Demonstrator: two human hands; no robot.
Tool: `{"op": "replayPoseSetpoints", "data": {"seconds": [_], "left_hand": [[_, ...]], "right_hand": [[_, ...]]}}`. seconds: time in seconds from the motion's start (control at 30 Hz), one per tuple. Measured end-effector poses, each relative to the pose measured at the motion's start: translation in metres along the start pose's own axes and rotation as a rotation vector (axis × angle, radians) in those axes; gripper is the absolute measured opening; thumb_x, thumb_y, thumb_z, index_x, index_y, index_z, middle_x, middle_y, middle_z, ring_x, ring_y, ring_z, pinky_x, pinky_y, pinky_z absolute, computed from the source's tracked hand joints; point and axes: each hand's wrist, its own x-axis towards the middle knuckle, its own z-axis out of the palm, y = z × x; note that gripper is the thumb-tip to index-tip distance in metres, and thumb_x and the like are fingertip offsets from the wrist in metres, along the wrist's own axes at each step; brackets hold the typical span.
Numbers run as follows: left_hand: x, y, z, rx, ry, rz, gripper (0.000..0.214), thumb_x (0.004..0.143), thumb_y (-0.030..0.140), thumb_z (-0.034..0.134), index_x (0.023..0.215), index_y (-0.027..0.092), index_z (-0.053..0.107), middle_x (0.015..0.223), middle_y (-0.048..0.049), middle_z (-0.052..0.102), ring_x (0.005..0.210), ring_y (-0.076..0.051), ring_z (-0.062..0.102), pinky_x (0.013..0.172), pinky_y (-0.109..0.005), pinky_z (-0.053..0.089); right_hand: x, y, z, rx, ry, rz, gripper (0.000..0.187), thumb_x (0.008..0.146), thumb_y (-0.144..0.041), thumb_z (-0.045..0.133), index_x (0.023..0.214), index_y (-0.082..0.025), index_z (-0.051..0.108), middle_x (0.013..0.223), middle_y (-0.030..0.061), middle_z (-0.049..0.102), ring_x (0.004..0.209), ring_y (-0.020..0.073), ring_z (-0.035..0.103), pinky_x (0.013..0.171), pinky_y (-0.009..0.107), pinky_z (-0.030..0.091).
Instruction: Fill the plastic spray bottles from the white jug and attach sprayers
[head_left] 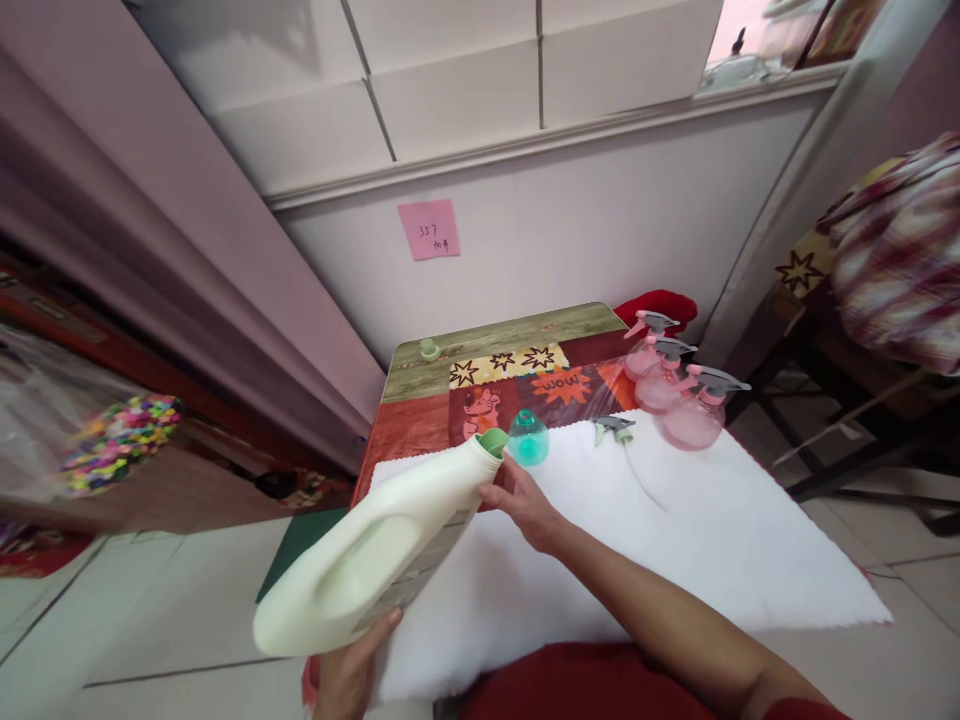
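A large pale-green jug is tilted over the white cloth, its open mouth with a green spout pointing up and to the right. My left hand is closed around the underside near its base, partly hidden by it. My right hand grips the neck just below the mouth. Just beyond the spout stands a small round clear bottle with teal liquid and no spray head on it. To its right, a grey-and-green spray head with a thin dip tube lies on the cloth.
Three pink spray bottles stand along the table's right side. A small green cap sits at the back left. White cloth covers the table's near part. A wall with a pink note rises behind; a stool is at right.
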Motion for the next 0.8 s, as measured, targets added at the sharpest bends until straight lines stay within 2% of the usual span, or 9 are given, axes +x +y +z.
{"op": "replayPoseSetpoints", "data": {"seconds": [0.07,0.2,0.3,0.33,0.4,0.47,0.53,0.63,0.8], "left_hand": [[0.002,0.005,0.002,-0.071,-0.006,-0.059,0.061,0.043,0.032,0.097,0.099,0.021,0.076,0.092,-0.0052,0.080,0.120,-0.037,0.066,0.116,-0.056,0.039],[0.002,0.015,0.012,-0.116,0.044,-0.104,0.048,0.037,0.032,0.096,0.079,0.021,0.076,0.080,-0.0028,0.078,0.108,-0.036,0.071,0.109,-0.049,0.050],[0.001,0.020,0.017,-0.074,0.102,-0.134,0.043,0.036,0.035,0.095,0.071,0.020,0.074,0.075,-0.0031,0.076,0.099,-0.036,0.073,0.107,-0.052,0.051],[0.001,0.023,0.018,-0.066,0.102,-0.125,0.044,0.038,0.036,0.095,0.074,0.020,0.075,0.078,-0.0033,0.077,0.100,-0.037,0.073,0.107,-0.054,0.050],[0.000,0.029,0.020,-0.058,0.076,-0.045,0.052,0.045,0.038,0.094,0.092,0.021,0.078,0.090,-0.0035,0.079,0.109,-0.037,0.071,0.109,-0.054,0.049],[0.000,0.037,0.022,-0.048,0.031,0.051,0.067,0.052,0.039,0.093,0.115,0.024,0.075,0.107,-0.0042,0.079,0.119,-0.037,0.067,0.111,-0.054,0.048],[0.000,0.046,0.025,-0.041,0.002,0.112,0.078,0.055,0.038,0.093,0.128,0.027,0.069,0.119,-0.0050,0.077,0.126,-0.037,0.063,0.112,-0.054,0.046],[0.002,0.057,0.030,-0.045,-0.023,0.150,0.089,0.052,0.034,0.095,0.135,0.029,0.064,0.127,-0.0049,0.074,0.132,-0.037,0.059,0.116,-0.053,0.042],[0.004,0.069,0.041,-0.042,-0.029,0.156,0.093,0.049,0.030,0.096,0.136,0.029,0.063,0.131,-0.0039,0.072,0.133,-0.037,0.057,0.117,-0.055,0.040]], "right_hand": [[0.003,-0.001,0.000,0.077,0.012,-0.025,0.059,0.078,-0.042,0.083,0.128,-0.030,0.054,0.120,0.0033,0.071,0.102,0.0217,0.069,0.080,0.034,0.059],[0.007,0.000,-0.002,0.223,0.008,-0.013,0.045,0.080,-0.037,0.080,0.121,-0.029,0.061,0.133,0.0042,0.066,0.111,0.0231,0.067,0.090,0.039,0.058],[0.005,0.003,-0.007,0.287,-0.038,0.019,0.050,0.082,-0.037,0.079,0.129,-0.033,0.063,0.147,0.0035,0.057,0.121,0.0239,0.063,0.094,0.039,0.057],[0.003,0.004,-0.009,0.292,-0.063,0.036,0.055,0.082,-0.037,0.079,0.134,-0.035,0.060,0.149,0.0032,0.055,0.122,0.0241,0.063,0.094,0.039,0.057],[-0.001,0.006,-0.013,0.280,-0.113,0.073,0.065,0.083,-0.038,0.078,0.143,-0.040,0.054,0.150,0.0035,0.055,0.123,0.0243,0.064,0.095,0.040,0.056],[-0.005,0.006,-0.017,0.259,-0.141,0.092,0.072,0.084,-0.039,0.078,0.149,-0.043,0.047,0.149,0.0042,0.056,0.122,0.0246,0.065,0.096,0.042,0.055],[-0.008,0.005,-0.019,0.239,-0.149,0.095,0.075,0.085,-0.040,0.078,0.152,-0.043,0.044,0.149,0.0050,0.057,0.123,0.0252,0.065,0.098,0.043,0.054],[-0.011,0.000,-0.023,0.220,-0.137,0.080,0.069,0.087,-0.040,0.075,0.150,-0.042,0.047,0.149,0.0055,0.057,0.124,0.0253,0.064,0.099,0.043,0.052],[-0.012,-0.006,-0.028,0.208,-0.095,0.079,0.064,0.088,-0.041,0.075,0.147,-0.041,0.051,0.148,0.0060,0.058,0.124,0.0248,0.063,0.099,0.042,0.052]]}}
